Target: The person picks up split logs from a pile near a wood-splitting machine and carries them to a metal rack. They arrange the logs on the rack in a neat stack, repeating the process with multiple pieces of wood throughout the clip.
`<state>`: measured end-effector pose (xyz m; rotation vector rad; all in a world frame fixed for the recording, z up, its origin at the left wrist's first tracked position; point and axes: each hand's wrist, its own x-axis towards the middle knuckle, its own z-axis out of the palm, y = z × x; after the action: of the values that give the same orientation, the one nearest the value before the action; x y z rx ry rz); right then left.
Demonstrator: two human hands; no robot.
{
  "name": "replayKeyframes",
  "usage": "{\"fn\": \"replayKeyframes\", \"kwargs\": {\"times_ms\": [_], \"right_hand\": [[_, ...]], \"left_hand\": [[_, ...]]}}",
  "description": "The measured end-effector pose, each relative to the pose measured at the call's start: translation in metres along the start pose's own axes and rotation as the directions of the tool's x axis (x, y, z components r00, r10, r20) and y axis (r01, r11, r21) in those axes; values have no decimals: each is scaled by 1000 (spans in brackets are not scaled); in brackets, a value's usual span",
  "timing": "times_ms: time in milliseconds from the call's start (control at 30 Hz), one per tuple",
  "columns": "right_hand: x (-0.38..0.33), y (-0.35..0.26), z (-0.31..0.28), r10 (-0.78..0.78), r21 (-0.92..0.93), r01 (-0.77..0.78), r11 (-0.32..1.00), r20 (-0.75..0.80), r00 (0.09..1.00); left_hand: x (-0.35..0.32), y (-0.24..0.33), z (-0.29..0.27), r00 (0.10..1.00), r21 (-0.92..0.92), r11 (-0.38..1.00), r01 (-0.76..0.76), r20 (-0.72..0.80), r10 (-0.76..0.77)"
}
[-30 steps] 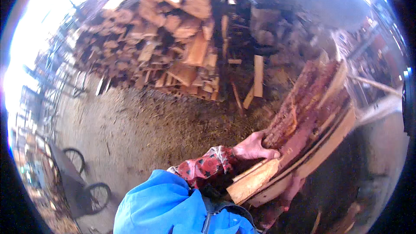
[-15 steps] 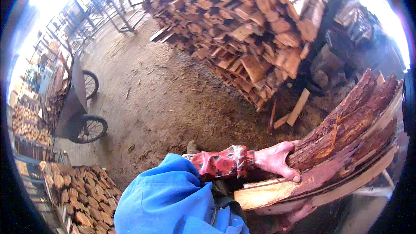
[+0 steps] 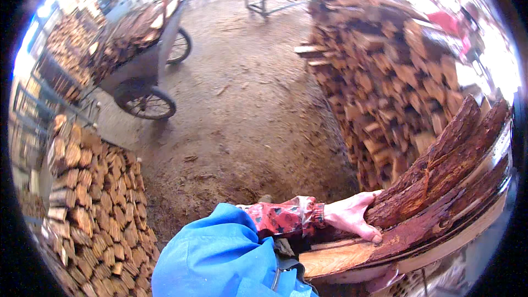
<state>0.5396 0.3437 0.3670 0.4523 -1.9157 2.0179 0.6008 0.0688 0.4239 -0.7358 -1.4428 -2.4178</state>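
- The left hand (image 3: 352, 215), in a red patterned sleeve (image 3: 281, 216), gripped long bark-covered wood pieces (image 3: 434, 187).
- The right hand (image 3: 386, 279) showed partly beneath them, mostly hidden.
- A blue garment (image 3: 214, 253) filled the lower edge.
- Split firewood stood stacked at left (image 3: 99, 209) and right (image 3: 385, 77).
- A two-wheeled cart (image 3: 137, 69) held wood on the dirty floor (image 3: 236, 104).

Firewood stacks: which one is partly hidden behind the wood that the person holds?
The right stack: the held wood covers its lower part. The lower-left stack and upper-left stack are clear of it.
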Motion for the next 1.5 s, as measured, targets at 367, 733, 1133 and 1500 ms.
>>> {"fn": "replayKeyframes", "kwargs": {"times_ms": [367, 733, 1133, 1500], "right_hand": [[8, -110, 136, 99, 135, -162, 978, 387, 917], [81, -54, 318, 209, 20, -333, 943, 744, 635], [-6, -96, 499, 40, 110, -608, 786, 973, 227], [-171, -143, 662, 78, -43, -511, 858, 996, 47]], "left_hand": [[-102, 145, 7, 858, 285, 950, -128, -448, 250], [-115, 174, -69, 493, 453, 890, -52, -763, 418], [-204, 253, -121, 138, 472, 874, 112, -879, 457], [-378, 360, -211, 27, 495, 867, -56, -867, 497]]}}
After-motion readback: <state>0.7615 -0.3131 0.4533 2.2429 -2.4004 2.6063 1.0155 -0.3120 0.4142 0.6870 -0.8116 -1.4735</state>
